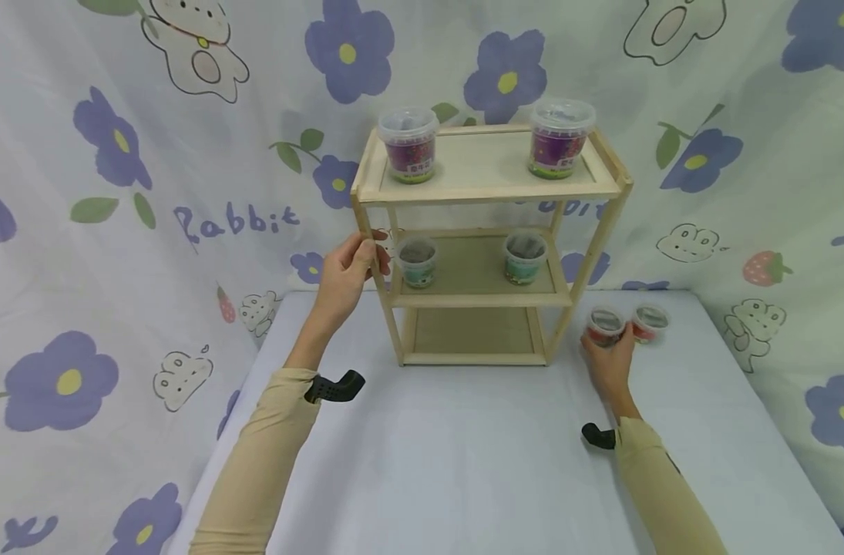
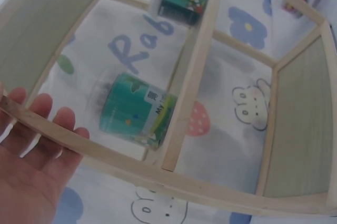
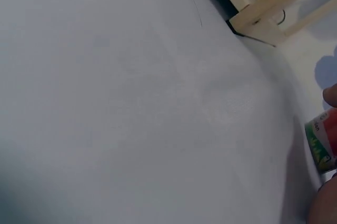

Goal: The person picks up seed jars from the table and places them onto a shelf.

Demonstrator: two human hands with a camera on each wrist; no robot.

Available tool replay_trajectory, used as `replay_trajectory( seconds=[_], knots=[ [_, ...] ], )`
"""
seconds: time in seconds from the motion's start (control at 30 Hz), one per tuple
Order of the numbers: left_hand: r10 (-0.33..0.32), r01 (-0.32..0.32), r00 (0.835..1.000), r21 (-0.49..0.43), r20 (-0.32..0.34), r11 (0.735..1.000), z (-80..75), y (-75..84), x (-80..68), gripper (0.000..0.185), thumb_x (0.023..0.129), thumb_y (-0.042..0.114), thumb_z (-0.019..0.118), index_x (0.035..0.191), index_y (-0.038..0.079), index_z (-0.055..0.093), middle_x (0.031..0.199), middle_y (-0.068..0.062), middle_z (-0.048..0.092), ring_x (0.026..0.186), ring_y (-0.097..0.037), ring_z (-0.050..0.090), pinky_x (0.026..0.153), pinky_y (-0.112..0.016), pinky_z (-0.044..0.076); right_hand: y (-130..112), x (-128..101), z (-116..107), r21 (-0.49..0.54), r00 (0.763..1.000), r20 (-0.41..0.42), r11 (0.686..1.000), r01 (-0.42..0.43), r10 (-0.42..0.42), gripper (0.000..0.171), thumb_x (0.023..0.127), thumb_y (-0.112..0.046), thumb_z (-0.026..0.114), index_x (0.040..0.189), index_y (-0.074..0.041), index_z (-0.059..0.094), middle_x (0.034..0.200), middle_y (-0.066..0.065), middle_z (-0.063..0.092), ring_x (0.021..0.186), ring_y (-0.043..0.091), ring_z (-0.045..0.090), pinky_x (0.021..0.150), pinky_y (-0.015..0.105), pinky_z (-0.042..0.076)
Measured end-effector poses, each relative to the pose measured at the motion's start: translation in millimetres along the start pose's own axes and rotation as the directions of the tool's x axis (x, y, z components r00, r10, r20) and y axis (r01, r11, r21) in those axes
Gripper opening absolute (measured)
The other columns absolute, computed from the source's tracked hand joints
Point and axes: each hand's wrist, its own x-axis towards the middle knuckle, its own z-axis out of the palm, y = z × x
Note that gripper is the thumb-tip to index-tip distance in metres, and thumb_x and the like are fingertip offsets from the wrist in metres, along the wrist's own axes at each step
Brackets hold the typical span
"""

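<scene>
A three-tier wooden shelf stands at the back of the white table. My left hand grips its left front post, fingers wrapped behind the wood in the left wrist view. Right beside that hand, on the middle tier, sits a teal-labelled plastic tub. To the right of the shelf, my right hand holds a small red-labelled tub between thumb and fingers. Only the edge of this tub's red and green label shows in the right wrist view.
Another red-labelled tub stands just right of the held one. A second teal tub is on the middle tier. On the top tier are two larger purple-labelled tubs, one left and one right. Patterned cloth hangs behind.
</scene>
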Motion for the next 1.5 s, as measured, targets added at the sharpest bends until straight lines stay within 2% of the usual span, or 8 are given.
replay_trajectory(
  seconds=[0.23,0.47,0.57,0.73,0.97,1.17,1.4,1.5],
  knots=[
    [0.009,-0.009,1.0,-0.023,0.017,1.0,3.3,1.5,-0.9,0.033,0.107,0.028,0.043,0.119,0.003,0.062,0.089,-0.026,0.057,0.087,-0.03,0.059,0.092,-0.041,0.053,3.4,11.7,-1.8,-0.017,0.998,-0.031,0.999,-0.051,0.05,0.096,0.08,-0.005,0.075,0.153,0.007,0.013,0.151,0.03,0.03,0.141,0.038,0.031,0.12,0.041,0.019],
    [0.013,-0.013,1.0,-0.027,0.022,1.0,6.3,1.8,-2.0,0.033,0.108,0.027,0.042,0.119,0.003,0.061,0.089,-0.024,0.057,0.086,-0.028,0.059,0.09,-0.039,0.054,6.6,15.0,-6.9,-0.022,0.99,-0.062,0.991,-0.13,0.128,0.092,0.082,-0.01,0.074,0.154,-0.003,0.018,0.15,0.026,0.037,0.136,0.035,0.038,0.116,0.044,0.028],
    [0.017,-0.017,1.0,-0.033,0.02,0.999,6.5,2.0,-2.4,0.032,0.108,0.027,0.042,0.119,0.003,0.061,0.089,-0.024,0.057,0.086,-0.027,0.059,0.089,-0.039,0.054,5.8,14.8,-9.1,-0.025,0.99,-0.054,0.991,-0.134,0.132,0.088,0.083,-0.011,0.074,0.153,-0.003,0.022,0.146,0.026,0.042,0.134,0.035,0.041,0.114,0.045,0.03],
    [0.019,-0.018,1.0,-0.038,0.015,0.999,5.3,0.8,-3.1,0.032,0.108,0.027,0.043,0.12,0.004,0.061,0.089,-0.024,0.057,0.086,-0.028,0.059,0.09,-0.04,0.054,4.4,12.0,-14.6,-0.028,0.991,-0.012,0.991,-0.134,0.134,0.082,0.085,-0.016,0.073,0.15,0.0,0.027,0.141,0.024,0.046,0.129,0.033,0.044,0.111,0.043,0.032],
    [0.02,-0.02,1.0,-0.035,0.013,0.999,2.1,1.6,-2.9,0.031,0.108,0.027,0.042,0.119,0.005,0.061,0.089,-0.024,0.057,0.085,-0.028,0.059,0.089,-0.039,0.054,-1.3,-0.4,-20.9,-0.019,0.993,0.06,0.995,-0.097,0.098,0.064,0.087,-0.02,0.076,0.139,-0.001,0.043,0.121,0.006,0.053,0.111,0.015,0.049,0.095,0.025,0.036],
    [0.016,-0.016,1.0,-0.036,0.005,0.999,-0.1,2.4,-2.3,0.03,0.107,0.025,0.043,0.118,0.004,0.061,0.091,-0.025,0.057,0.085,-0.027,0.059,0.087,-0.036,0.054,-0.3,-14.9,-23.4,-0.058,0.986,0.128,0.993,-0.098,0.105,0.071,0.089,-0.024,0.075,0.145,-0.002,0.037,0.132,0.013,0.05,0.117,0.018,0.046,0.097,0.028,0.035],
    [0.015,-0.014,1.0,-0.029,0.005,0.999,-0.8,0.5,-1.2,0.031,0.107,0.027,0.044,0.119,0.004,0.061,0.089,-0.024,0.057,0.084,-0.027,0.059,0.086,-0.035,0.054,-0.2,-38.3,-30.7,-0.077,0.967,0.208,0.988,-0.134,0.147,0.085,0.09,-0.034,0.073,0.153,-0.002,0.025,0.145,0.021,0.04,0.129,0.03,0.041,0.105,0.044,0.033],
    [0.011,-0.011,1.0,-0.026,0.009,1.0,-0.8,0.5,-1.0,0.031,0.107,0.027,0.044,0.119,0.004,0.061,0.09,-0.024,0.057,0.083,-0.027,0.059,0.084,-0.034,0.053,-1.2,-50.2,-33.6,-0.091,0.956,0.242,0.985,-0.148,0.166,0.089,0.09,-0.036,0.073,0.154,-0.002,0.022,0.147,0.021,0.039,0.132,0.031,0.04,0.105,0.043,0.033]
  ],
)
